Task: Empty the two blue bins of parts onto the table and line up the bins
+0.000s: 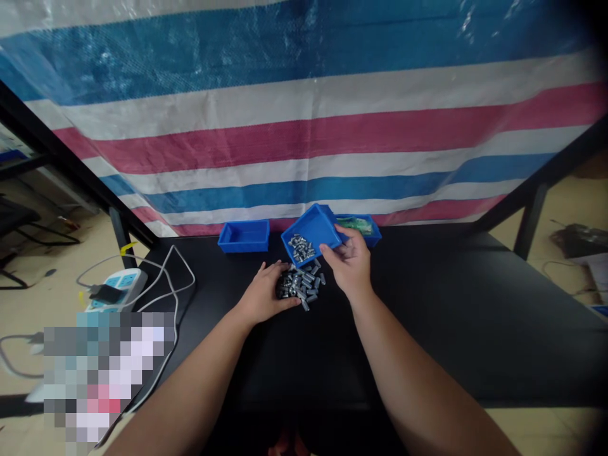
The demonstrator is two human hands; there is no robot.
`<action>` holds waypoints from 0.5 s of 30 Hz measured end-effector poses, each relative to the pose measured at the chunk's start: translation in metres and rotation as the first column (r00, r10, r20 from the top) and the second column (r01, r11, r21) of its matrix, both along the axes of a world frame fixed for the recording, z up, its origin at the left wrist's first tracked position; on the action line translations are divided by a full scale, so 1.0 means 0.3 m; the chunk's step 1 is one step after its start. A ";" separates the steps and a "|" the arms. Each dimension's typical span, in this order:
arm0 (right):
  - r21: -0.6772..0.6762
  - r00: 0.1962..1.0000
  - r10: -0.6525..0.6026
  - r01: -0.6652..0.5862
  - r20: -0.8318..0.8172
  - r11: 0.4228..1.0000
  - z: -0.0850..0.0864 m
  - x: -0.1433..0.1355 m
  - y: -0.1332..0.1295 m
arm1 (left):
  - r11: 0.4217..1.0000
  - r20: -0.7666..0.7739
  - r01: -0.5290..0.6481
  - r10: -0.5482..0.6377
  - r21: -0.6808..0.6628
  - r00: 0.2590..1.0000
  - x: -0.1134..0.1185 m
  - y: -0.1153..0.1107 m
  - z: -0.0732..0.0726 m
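My right hand [349, 261] grips the right side of a blue plastic bin [317, 229], thumb inside the rim. The bin is tilted toward the lower left, and small shiny metal cylinders [302, 249] have gathered at its low end. Just below lies a pile of similar short metal pieces [304, 286] on the black table; their exact kind is too small to tell. Along the left edge of this pile rests my left hand [265, 292], fingers and thumb spread around the pieces, with some fingertips hidden near the bin.
A blue bin [244, 237] stands at the back left of the black table [427, 304]. Behind my right hand, another blue bin [373, 233] holds a green-and-clear plastic bag [354, 224]. A power strip [124, 285] with cables lies left. A striped sheet [304, 139] hangs behind.
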State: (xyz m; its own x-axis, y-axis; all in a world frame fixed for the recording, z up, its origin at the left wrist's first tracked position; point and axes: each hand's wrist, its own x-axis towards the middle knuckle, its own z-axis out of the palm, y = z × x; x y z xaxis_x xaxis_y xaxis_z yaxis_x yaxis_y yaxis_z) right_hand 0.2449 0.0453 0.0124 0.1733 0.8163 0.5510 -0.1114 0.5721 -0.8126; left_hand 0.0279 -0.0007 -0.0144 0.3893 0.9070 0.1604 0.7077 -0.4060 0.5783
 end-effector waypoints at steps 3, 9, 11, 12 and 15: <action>0.027 0.999 -0.036 0.036 0.015 0.999 -0.015 -0.016 0.010 | 1.000 -0.009 0.002 -0.002 0.002 1.000 0.001 0.002 -0.002; 0.108 0.985 -0.072 0.055 0.157 0.993 -0.054 -0.038 0.023 | 1.000 -0.021 0.010 -0.010 0.004 1.000 0.002 0.001 0.004; 0.121 0.974 -0.075 0.050 0.212 0.991 -0.065 -0.038 0.025 | 1.000 -0.021 0.012 -0.012 0.000 1.000 0.001 0.000 0.006; 0.125 0.968 -0.079 0.050 0.240 0.991 -0.069 -0.036 0.026 | 1.000 -0.020 0.013 -0.013 0.000 1.000 0.000 0.000 0.007; 0.143 0.945 -0.100 0.058 0.310 0.988 -0.075 -0.032 0.025 | 1.000 -0.013 0.011 -0.011 0.002 1.000 -0.002 -0.001 0.009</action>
State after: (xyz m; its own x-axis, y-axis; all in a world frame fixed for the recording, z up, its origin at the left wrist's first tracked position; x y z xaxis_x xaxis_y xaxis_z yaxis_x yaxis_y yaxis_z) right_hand 0.2354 0.0528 -0.0101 0.0343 0.7247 0.6882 0.1887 0.6715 -0.7165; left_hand 0.0273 -0.0009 -0.0119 0.4009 0.9026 0.1568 0.7109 -0.4145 0.5682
